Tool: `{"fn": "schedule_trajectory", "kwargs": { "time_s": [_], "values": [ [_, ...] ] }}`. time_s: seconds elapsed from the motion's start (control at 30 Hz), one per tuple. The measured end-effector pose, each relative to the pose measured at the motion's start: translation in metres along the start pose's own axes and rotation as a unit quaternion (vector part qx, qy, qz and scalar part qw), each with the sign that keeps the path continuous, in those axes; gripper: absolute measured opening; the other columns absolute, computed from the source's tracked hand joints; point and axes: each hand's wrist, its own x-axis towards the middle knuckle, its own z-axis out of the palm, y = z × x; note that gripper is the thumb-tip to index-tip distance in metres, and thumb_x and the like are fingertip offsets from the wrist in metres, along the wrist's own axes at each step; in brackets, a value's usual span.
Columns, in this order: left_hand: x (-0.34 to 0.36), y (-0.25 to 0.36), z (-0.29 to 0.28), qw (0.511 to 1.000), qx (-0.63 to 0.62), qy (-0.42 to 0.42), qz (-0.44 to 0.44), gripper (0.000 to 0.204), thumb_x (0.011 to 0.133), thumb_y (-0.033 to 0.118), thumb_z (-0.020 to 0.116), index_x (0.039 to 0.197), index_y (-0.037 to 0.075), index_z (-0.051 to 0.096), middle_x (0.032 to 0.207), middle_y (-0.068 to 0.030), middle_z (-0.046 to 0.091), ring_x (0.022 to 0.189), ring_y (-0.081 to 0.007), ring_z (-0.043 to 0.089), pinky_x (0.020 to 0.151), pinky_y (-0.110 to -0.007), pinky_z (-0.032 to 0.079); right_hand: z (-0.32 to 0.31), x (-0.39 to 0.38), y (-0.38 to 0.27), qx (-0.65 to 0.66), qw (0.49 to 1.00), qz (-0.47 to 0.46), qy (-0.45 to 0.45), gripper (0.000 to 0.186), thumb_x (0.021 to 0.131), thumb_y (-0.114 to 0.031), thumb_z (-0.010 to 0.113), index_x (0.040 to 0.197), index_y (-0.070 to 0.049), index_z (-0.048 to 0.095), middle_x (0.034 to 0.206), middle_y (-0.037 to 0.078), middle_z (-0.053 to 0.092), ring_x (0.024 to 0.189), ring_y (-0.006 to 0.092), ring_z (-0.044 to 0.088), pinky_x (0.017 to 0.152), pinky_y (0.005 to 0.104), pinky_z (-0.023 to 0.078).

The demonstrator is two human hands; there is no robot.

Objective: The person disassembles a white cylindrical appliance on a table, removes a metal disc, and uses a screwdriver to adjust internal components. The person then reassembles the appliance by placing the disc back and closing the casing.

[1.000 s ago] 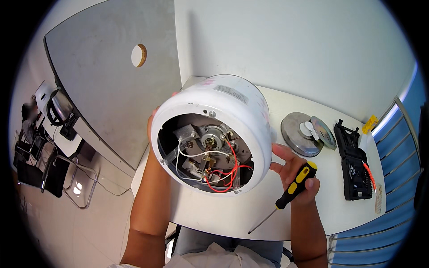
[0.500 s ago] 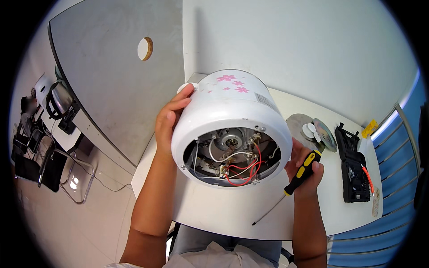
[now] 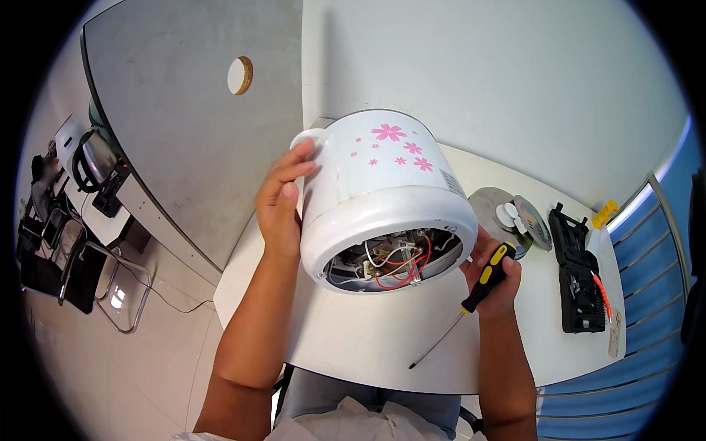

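Nearest the body, a black-and-yellow screwdriver (image 3: 478,294) slants down over the white table (image 3: 353,342), its tip free of any screw; the right hand (image 3: 503,295) has its handle trapped between thumb and palm, thumb closed, the foremost fingers reaching on to the shell's side, probably so that the tool need not be set down while both hands steady the load; that load, a round white appliance (image 3: 382,176) with pink flowers, is tilted above the table between the two hands, its open underside towards the wearer, which seems to keep the red and white wires (image 3: 412,266) in sight; whether its far end rests on the table I cannot tell; the left hand (image 3: 279,202) lies half open along the opposite side, fingers just below the white side handle (image 3: 309,137), seemingly as a counter-support; beyond, to the right, a metal disc (image 3: 485,200) and a black tool case (image 3: 579,290) lie apart from the work, perhaps to leave elbow room; past the grey partition (image 3: 169,110), far left, stands a kettle (image 3: 101,158).
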Motion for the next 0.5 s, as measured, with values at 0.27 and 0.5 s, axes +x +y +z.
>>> {"fn": "schedule_trajectory", "kwargs": {
  "time_s": [0.27,0.5],
  "values": [
    [-0.002,-0.013,0.009,0.985,-0.003,0.127,-0.119,0.057,0.090,0.048,0.048,0.128,0.006,0.044,0.136,-0.0131,0.042,0.128,-0.0237,0.038,0.104,-0.042,0.030,0.006,0.000,0.001,0.005,1.000,-0.002,-0.016,0.035,0.075,-0.040,0.055,0.071,-0.005,0.056,0.148,0.019,0.028,0.134,0.0324,0.031,0.104,0.0513,0.031],
    [-0.021,-0.065,-0.009,0.966,-0.144,-0.027,-0.213,0.075,0.089,0.061,0.040,0.138,0.005,0.029,0.137,-0.0117,0.040,0.125,-0.0225,0.040,0.105,-0.037,0.032,-0.003,-0.002,0.010,0.062,0.998,0.025,0.013,0.033,0.080,-0.034,0.055,0.075,-0.001,0.050,0.109,0.013,0.051,0.117,0.0268,0.045,0.099,0.0561,0.036]
  ]
}}
